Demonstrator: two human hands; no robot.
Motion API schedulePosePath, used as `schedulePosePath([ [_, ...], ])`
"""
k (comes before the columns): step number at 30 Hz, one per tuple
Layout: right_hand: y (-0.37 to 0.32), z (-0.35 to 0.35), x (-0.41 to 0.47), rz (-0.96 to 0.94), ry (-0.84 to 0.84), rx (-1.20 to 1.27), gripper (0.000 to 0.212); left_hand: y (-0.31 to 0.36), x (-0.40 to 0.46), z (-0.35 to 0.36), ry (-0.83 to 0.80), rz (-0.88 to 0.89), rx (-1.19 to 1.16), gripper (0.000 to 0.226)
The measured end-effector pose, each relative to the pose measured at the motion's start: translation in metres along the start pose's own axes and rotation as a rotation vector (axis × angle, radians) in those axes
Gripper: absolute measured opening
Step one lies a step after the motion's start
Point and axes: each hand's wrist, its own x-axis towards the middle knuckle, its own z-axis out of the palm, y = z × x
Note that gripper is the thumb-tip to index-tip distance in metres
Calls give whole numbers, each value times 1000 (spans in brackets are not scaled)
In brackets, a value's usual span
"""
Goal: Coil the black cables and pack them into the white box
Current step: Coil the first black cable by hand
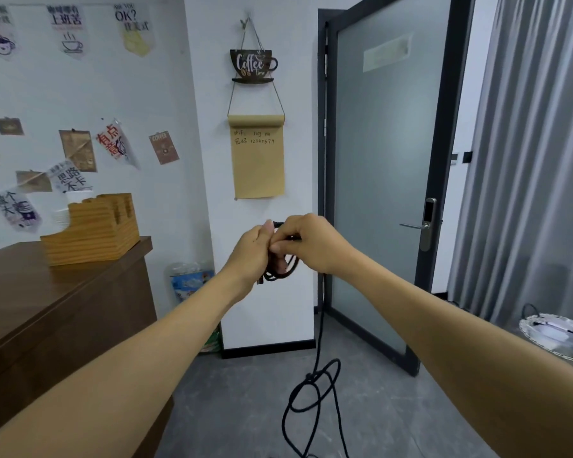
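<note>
cable (318, 385) slack beside glass door (381, 180)

A dark brown wooden counter (63, 299) fills the left of the frame, and a light wooden slotted holder (93, 231) stands on its top at the far end, with white cups (62, 213) just behind it. The grey floor (245, 408) spreads across the lower centre, where the black cable (315, 388) hangs down and lies in loose loops. At the lower right edge of the frame a white woven basket (556, 335) sits low, near the floor.
</note>
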Motion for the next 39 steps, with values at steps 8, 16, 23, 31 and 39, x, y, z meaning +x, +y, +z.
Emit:
schedulePosePath([
  [8,13,-10,2,127,138,23,32,5,-8,-4,-239,-114,-136,41],
  [16,37,-21,-4,202,-37,262,26,9,-15,-17,-447,-207,-2,42],
  [23,69,-20,-16,340,-12,320,24,-5,-6,-30,-110,-225,-87,43],
  [31,90,-26,-27,392,6,131,28,-27,13,-55,216,-297,-273,35],
  [39,101,-30,-34,342,-204,-225,20,-30,24,-72,352,-358,-316,35],
])
